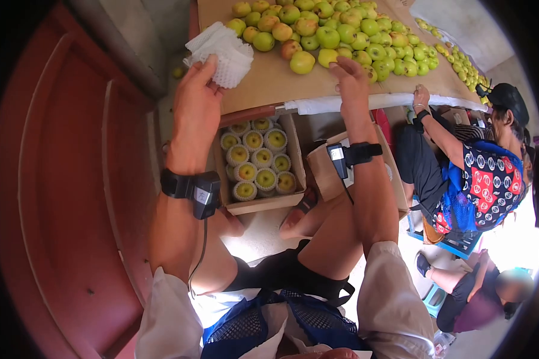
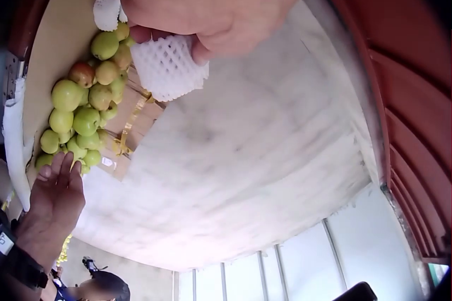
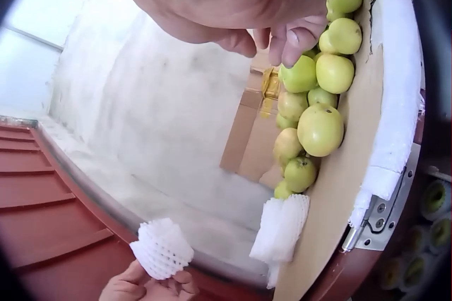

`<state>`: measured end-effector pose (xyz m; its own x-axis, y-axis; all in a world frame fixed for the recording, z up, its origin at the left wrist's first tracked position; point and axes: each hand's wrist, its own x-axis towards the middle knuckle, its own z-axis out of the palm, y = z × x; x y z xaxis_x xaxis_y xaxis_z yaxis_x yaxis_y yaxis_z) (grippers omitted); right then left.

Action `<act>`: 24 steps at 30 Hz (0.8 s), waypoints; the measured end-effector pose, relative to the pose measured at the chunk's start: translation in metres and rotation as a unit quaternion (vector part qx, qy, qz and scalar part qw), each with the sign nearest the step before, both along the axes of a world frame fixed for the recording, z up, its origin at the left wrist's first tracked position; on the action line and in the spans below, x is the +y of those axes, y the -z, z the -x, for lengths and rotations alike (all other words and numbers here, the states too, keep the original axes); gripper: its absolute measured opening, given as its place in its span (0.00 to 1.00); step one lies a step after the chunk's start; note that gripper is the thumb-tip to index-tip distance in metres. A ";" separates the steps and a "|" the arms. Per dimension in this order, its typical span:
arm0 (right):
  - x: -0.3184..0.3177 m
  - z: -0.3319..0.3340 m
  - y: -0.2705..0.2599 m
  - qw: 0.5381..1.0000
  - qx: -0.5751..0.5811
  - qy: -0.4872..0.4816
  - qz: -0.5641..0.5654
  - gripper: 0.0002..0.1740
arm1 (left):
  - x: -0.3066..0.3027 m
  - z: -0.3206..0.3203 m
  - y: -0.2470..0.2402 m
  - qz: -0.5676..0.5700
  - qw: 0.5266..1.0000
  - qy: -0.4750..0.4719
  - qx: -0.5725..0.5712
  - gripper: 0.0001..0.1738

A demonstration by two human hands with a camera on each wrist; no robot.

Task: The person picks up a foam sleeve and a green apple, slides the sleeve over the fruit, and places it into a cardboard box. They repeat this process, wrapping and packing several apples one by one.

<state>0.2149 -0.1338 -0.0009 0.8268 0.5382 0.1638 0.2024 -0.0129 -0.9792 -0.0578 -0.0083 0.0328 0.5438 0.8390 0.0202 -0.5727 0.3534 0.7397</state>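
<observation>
My left hand (image 1: pixel 199 99) (image 2: pixel 212 4) (image 3: pixel 148 288) pinches a white foam net (image 1: pixel 232 70) (image 2: pixel 168 68) (image 3: pixel 162 248) at the left end of the table. Beside it lie more foam nets (image 1: pixel 211 39) (image 2: pixel 108 8) (image 3: pixel 280 229) on the brown tabletop (image 1: pixel 251 90). My right hand (image 1: pixel 354 87) (image 2: pixel 53 206) (image 3: pixel 240 4) is over the near edge of the pile of green and yellow apples (image 1: pixel 328 37) (image 2: pixel 87 121) (image 3: pixel 320 130), fingers slightly bent, with nothing seen in it. Whether its fingertips touch an apple I cannot tell.
Below the table edge stands a box (image 1: pixel 257 206) of apples in foam nets. Right of it is another open carton (image 1: pixel 395 179), mostly behind my right forearm. One person (image 1: pixel 491 161) sits at the right, another (image 1: pixel 473 293) lower down. A red door (image 1: pixel 60 179) is at the left.
</observation>
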 end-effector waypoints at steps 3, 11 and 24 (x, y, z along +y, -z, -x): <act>0.021 -0.013 0.031 0.969 -0.225 -0.020 0.105 0.36 | 0.003 -0.002 0.010 0.007 1.000 0.019 -0.013 0.16; 0.054 0.009 0.041 0.881 -0.412 -0.025 0.230 0.43 | 0.014 -0.004 0.016 0.032 0.999 0.016 -0.006 0.18; 0.042 0.020 0.017 0.960 -0.092 -0.265 0.017 0.41 | 0.045 0.009 0.028 0.025 1.000 0.010 -0.008 0.18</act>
<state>0.1952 -0.0919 -0.0182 0.3934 0.8831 0.2556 0.3598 0.1079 -0.9268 -0.0671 0.0365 0.0049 0.5606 0.8280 -0.0127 -0.5773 0.4018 0.7108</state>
